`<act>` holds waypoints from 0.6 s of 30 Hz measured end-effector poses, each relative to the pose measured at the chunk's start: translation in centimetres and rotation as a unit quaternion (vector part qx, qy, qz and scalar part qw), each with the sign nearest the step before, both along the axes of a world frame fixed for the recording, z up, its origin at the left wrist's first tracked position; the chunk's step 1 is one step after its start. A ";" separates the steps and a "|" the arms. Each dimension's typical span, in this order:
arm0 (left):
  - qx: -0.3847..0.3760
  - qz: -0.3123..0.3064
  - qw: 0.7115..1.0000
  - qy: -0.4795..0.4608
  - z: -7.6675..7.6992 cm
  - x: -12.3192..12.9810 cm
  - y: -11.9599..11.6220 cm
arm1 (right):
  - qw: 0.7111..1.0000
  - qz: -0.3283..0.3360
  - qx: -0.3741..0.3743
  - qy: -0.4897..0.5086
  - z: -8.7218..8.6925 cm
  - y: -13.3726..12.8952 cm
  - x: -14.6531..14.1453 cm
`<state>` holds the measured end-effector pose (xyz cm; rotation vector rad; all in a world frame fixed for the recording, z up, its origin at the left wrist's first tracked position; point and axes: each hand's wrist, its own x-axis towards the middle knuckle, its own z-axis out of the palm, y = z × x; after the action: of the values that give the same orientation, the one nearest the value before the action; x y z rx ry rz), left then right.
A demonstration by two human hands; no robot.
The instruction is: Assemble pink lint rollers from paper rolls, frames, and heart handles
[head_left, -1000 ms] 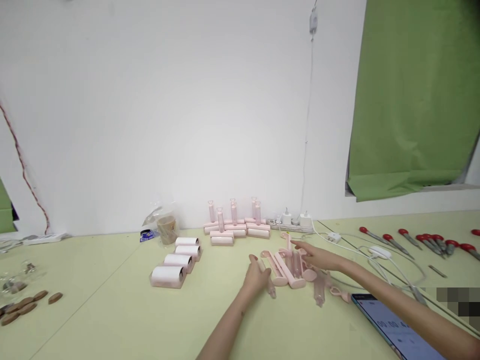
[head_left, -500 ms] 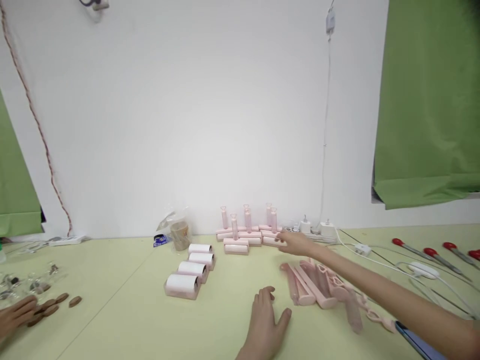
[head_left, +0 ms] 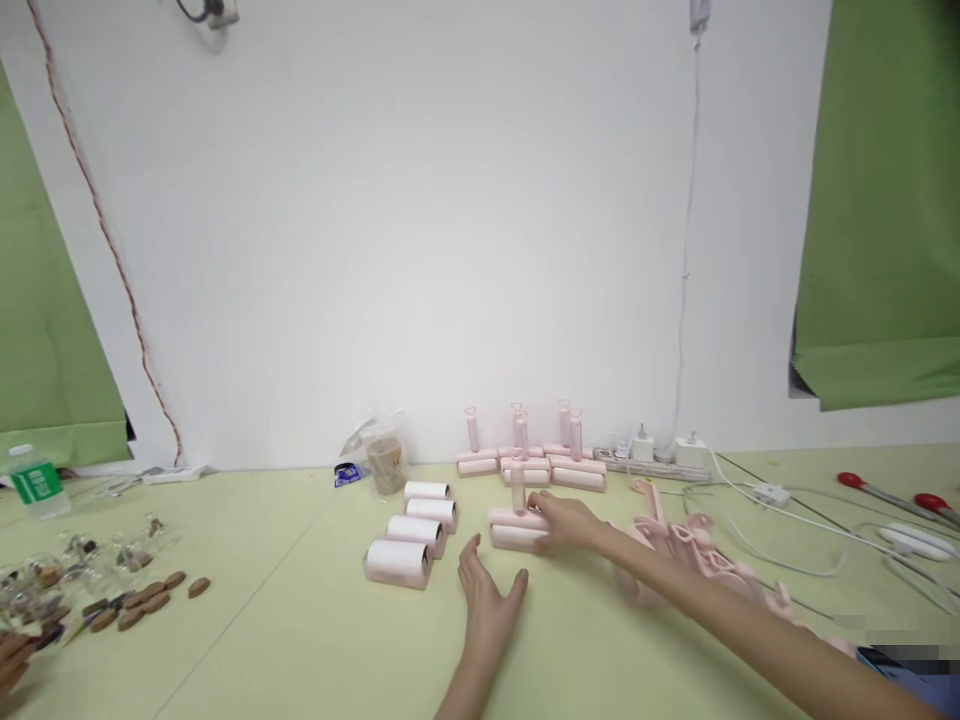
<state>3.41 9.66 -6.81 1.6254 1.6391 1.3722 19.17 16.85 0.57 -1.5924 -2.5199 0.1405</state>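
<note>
My right hand (head_left: 562,520) grips the right end of a pink lint roller (head_left: 519,535), whose clear-pink handle stands upright from it. Just left of it and nearer to me, my left hand (head_left: 487,595) is open with thumb and fingers spread, holding nothing. Behind stand several more pink lint rollers (head_left: 577,472) in a group against the wall, their handles upright. To the left, several white paper rolls in pink holders (head_left: 397,560) lie in a row. Pink handles and covers (head_left: 675,545) lie piled at the right, partly hidden by my right forearm.
Another person's hand (head_left: 13,655) shows at the lower left beside brown oval pieces (head_left: 154,600) and small wrapped items. A tape roll (head_left: 386,465) in plastic stands near the wall. Cables and a power strip (head_left: 645,466) run at the right, with red-handled tools (head_left: 930,503) beyond.
My right hand has moved left and toward me, onto the front lint roller, which now stands nearer to me. My left hand has shifted left. The view has turned slightly left.
</note>
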 end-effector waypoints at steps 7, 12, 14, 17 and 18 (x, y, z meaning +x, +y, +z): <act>-0.083 -0.287 0.954 -0.001 0.8 -0.1 -1.3 | 0.997 0.010 0.009 0.082 -0.2 -7.7 3.8; -0.080 -0.232 0.969 0.041 0.7 -0.6 -0.9 | 0.978 -0.046 0.059 0.195 0.4 -7.7 3.4; -0.082 -0.212 0.973 0.045 0.7 -1.1 -0.2 | 0.964 -0.082 0.081 0.240 1.1 -8.0 3.8; -0.049 -0.166 0.985 0.009 1.6 -1.7 0.1 | 0.945 -0.098 0.112 0.292 2.0 -9.8 5.0; -0.032 -0.149 0.988 -0.020 2.2 -1.6 -0.1 | 0.944 -0.082 0.114 0.299 2.1 -10.7 5.4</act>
<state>1.78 9.51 -4.56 1.7134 1.3370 1.1801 24.56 6.17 2.67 -1.3928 -1.8623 0.2564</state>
